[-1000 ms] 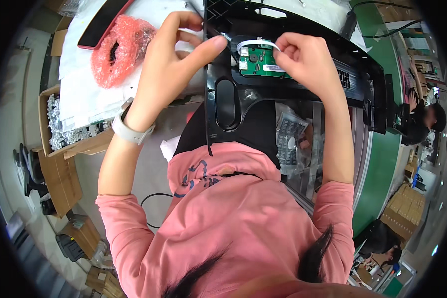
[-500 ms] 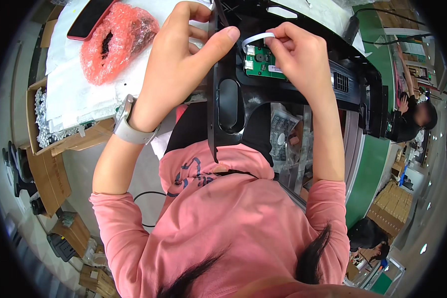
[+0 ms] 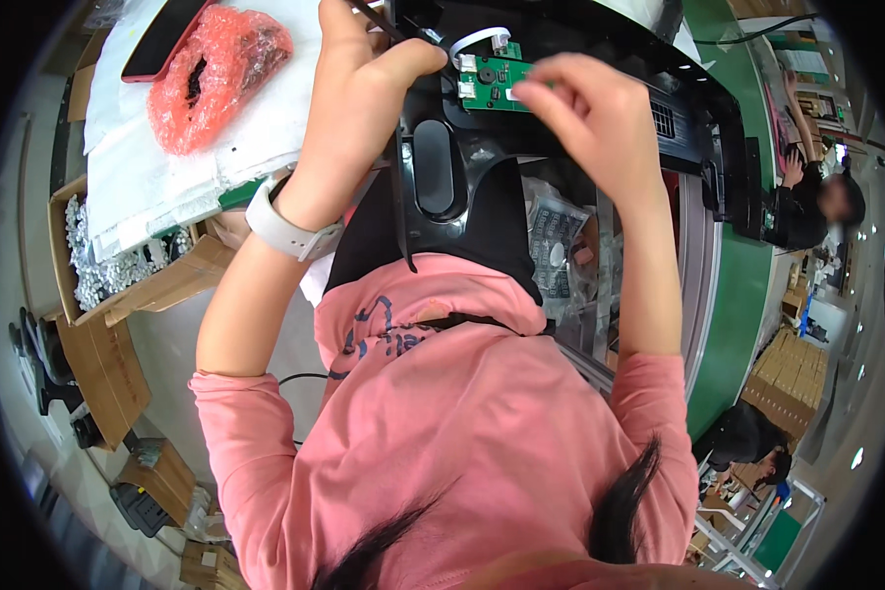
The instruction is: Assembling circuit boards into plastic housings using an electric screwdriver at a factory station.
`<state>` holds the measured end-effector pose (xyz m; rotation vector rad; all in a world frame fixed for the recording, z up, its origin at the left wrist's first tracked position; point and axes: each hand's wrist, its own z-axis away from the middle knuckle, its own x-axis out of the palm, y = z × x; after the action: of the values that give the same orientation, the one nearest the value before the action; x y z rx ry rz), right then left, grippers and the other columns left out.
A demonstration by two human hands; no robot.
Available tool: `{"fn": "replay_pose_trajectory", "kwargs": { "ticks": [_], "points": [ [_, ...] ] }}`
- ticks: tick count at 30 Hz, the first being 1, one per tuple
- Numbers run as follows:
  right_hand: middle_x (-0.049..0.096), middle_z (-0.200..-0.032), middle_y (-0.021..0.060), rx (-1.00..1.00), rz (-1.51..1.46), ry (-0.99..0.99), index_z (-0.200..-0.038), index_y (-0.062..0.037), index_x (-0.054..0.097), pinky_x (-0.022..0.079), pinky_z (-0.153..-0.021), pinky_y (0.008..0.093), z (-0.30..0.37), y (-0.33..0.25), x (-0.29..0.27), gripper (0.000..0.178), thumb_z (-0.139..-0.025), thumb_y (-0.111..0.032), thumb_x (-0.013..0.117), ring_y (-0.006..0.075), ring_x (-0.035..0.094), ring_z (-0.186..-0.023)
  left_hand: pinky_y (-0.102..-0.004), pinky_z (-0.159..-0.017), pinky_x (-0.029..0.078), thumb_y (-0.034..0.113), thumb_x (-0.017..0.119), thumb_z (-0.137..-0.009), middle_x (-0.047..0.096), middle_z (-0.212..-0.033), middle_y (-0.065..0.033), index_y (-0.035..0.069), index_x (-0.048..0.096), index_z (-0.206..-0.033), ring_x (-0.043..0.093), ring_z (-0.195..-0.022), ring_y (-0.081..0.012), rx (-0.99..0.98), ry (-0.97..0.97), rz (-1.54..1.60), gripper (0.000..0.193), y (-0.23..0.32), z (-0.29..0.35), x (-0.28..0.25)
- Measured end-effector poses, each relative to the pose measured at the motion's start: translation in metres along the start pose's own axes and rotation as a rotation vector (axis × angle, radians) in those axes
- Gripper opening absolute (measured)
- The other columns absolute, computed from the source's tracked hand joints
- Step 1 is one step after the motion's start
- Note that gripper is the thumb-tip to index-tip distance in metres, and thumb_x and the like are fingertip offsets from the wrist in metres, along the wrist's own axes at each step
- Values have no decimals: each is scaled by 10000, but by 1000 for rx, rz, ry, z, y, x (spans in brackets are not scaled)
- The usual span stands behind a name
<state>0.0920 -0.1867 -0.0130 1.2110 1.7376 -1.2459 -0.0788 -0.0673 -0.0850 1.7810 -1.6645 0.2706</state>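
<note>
My left hand [image 3: 359, 108], with a grey watch on its wrist, grips the left edge of a black plastic housing [image 3: 482, 187]. Its thumb lies over the inner side. Inside the housing sits a green circuit board [image 3: 497, 84] with white sockets along its left end. A white flat cable [image 3: 477, 39] arches from that end to a small connector beyond the board's far edge. Over the board's right end hovers my right hand [image 3: 595, 123], thumb and forefinger apart and nothing visible between them. Motion blurs its fingertips, and the other fingers are curled.
Left of the housing, red bubble wrap [image 3: 216, 84] and a dark phone [image 3: 162, 44] lie on a white-covered table [image 3: 118, 147]. Below it stands a carton [image 3: 138, 285] of small metallic parts. A green-topped bench [image 3: 737, 315] runs along the right, with co-workers beyond.
My right hand has let go of the white cable, whose far end now meets the small connector. The housing and board have shifted left and farther from my body, with my left hand.
</note>
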Motion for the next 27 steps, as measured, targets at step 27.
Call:
{"fn": "replay_pose_trajectory", "kwargs": {
  "ticks": [27],
  "points": [
    [572, -693, 49, -253, -201, -101, -730, -43, 670, 387, -499, 258, 86, 10, -79, 89, -746, -70, 753, 151, 553, -568, -186, -673, 389, 148, 694, -837, 591, -849, 4, 50, 534, -1248, 511, -733, -54, -692, 533, -960, 452, 33, -9, 26]
  ]
}}
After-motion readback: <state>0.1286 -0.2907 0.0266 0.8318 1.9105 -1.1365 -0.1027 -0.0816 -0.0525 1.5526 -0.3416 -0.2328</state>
